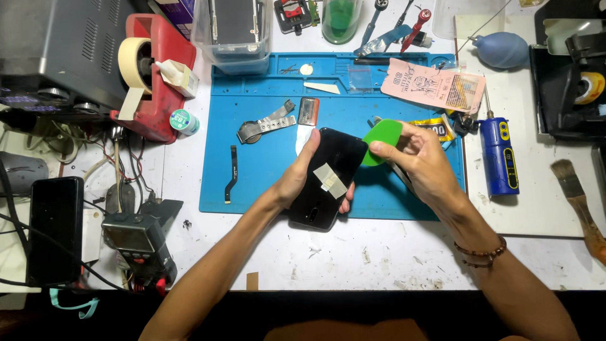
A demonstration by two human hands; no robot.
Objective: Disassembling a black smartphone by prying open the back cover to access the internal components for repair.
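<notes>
Nearest to me were my own two forearms, reaching up from the bottom edge over the white bench [379, 265], which was scuffed and littered with small scraps. Beyond them lay the blue work mat [265, 164], where I kept loose parts so they would not roll off: a thin flex cable [231, 173] near its left edge and a metal bracket [265, 126] higher up.

My left hand [302, 180] was wrapped around the black phone [328, 180], fingers under it and thumb along its left edge, holding it tilted just above the mat's lower right part. I judged that grip was meant to steady the phone while its right edge faced my other hand. A strip of pale tape [331, 180] sat across the dark surface, apparently to keep something in place.

My right hand [420, 161] was closed on the green plastic pick [382, 140], pinched between thumb and fingers, its rounded edge touching the phone's upper right side, as if set at the seam.

To the right stood a blue electric screwdriver [499, 158], close at hand, and a paintbrush [577, 196] further out. On the left lay a red tape dispenser [151, 69] and, nearer me, a multimeter [139, 243].
</notes>
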